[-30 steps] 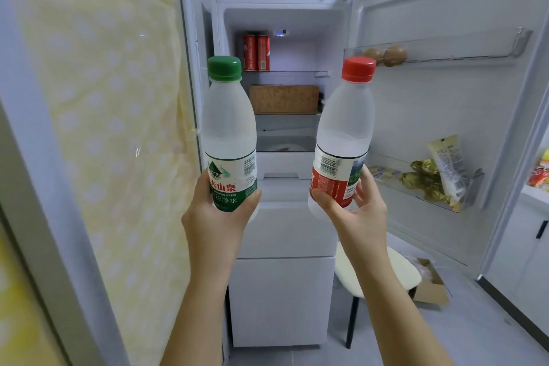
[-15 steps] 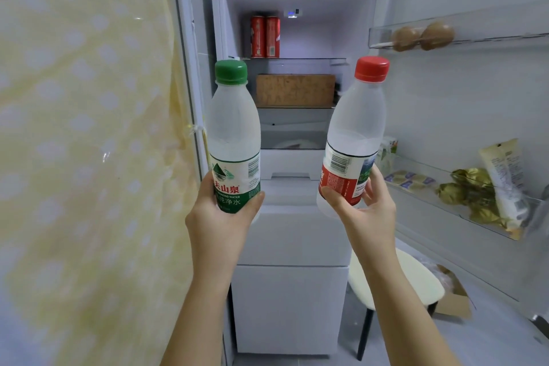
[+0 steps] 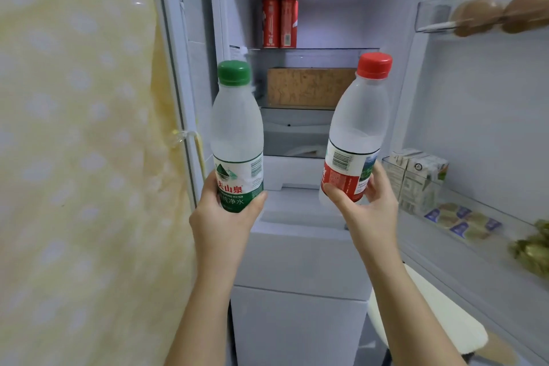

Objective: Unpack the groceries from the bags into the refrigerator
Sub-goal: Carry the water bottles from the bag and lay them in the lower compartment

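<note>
My left hand (image 3: 227,226) grips the base of an upright water bottle with a green cap and green label (image 3: 236,128). My right hand (image 3: 368,211) grips the lower part of a second water bottle with a red cap and red label (image 3: 358,128), tilted slightly right. Both bottles are held up in front of the open refrigerator (image 3: 300,235). Inside it, two red cans (image 3: 279,22) stand on the top shelf and a brown box (image 3: 309,88) lies on the shelf below.
The open door at right carries an upper rack with brown round items (image 3: 502,13) and a lower rack (image 3: 445,196) with small cartons, packets and gold-wrapped items. A yellow dotted curtain (image 3: 77,142) fills the left. A white stool (image 3: 427,321) stands low right.
The view has closed in on the refrigerator. Both hands still hold their bottles; the red-capped one now tilts more to the right.
</note>
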